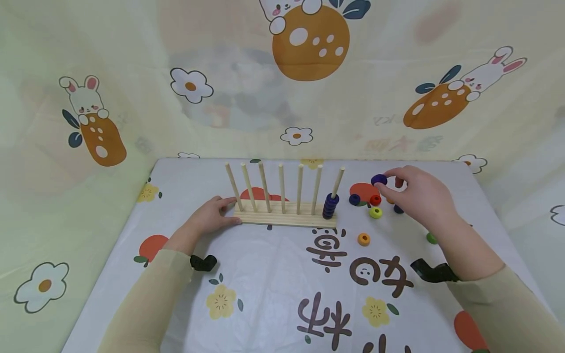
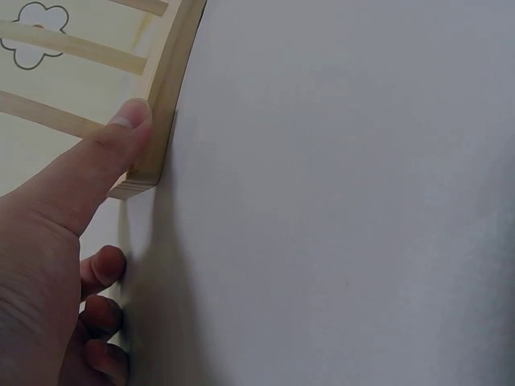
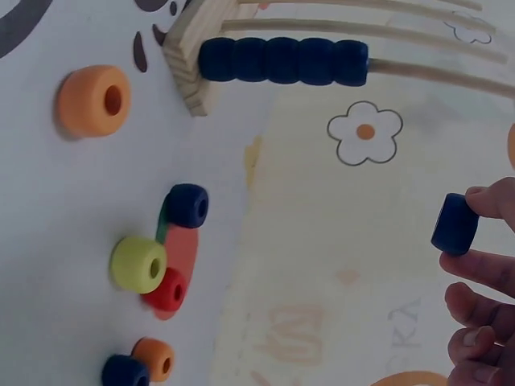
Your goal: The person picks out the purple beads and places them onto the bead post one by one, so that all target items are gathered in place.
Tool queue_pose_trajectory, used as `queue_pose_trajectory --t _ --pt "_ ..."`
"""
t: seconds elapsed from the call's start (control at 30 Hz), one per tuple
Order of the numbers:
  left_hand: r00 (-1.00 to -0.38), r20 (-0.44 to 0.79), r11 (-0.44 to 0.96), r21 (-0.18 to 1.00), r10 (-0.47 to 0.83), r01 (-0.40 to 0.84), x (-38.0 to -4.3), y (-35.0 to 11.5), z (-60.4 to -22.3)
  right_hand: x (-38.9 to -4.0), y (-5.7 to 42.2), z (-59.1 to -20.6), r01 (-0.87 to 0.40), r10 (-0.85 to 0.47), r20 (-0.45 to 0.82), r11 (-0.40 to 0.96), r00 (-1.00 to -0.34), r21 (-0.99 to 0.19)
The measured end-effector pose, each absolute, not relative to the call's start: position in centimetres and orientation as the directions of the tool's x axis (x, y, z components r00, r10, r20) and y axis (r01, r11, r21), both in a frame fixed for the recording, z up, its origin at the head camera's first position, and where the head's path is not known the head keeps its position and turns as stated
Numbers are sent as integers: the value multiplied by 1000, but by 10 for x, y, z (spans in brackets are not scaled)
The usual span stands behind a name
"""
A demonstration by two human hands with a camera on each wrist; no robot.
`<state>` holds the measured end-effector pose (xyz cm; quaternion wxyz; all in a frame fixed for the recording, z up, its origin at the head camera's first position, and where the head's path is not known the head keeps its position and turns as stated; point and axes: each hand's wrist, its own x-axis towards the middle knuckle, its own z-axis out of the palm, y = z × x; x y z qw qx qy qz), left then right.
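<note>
My left hand (image 1: pixel 211 215) grips the left end of a wooden peg rack (image 1: pixel 273 217), with its thumb (image 2: pixel 121 141) on the near side of the base and the forefinger at the far corner. Several upright pegs stand along the base. The rightmost peg bears a stack of dark blue beads (image 3: pixel 282 61), and its upper part is bare. Raised to the right of the rack, my right hand (image 1: pixel 421 193) pinches one dark blue bead (image 3: pixel 455 224) between thumb and forefinger. Its other fingers are curled beneath.
Loose beads lie right of the rack: a dark blue bead (image 1: pixel 354 199), a red bead (image 1: pixel 375 200), a yellow-green bead (image 1: pixel 375 212) and an orange bead (image 1: pixel 364 239). A green bead (image 1: pixel 431 238) is partly behind the right forearm. A patterned cloth (image 1: pixel 265 274) covers the table.
</note>
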<state>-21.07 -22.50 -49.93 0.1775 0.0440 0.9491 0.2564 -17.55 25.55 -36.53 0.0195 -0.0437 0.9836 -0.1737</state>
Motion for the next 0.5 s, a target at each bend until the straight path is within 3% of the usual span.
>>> queue_pose_trajectory --t 0.5 --pt "-931 -318 868 497 181 -1 -211 -225 -500 -170 227 -339 -150 -118 110 926 -987 -345"
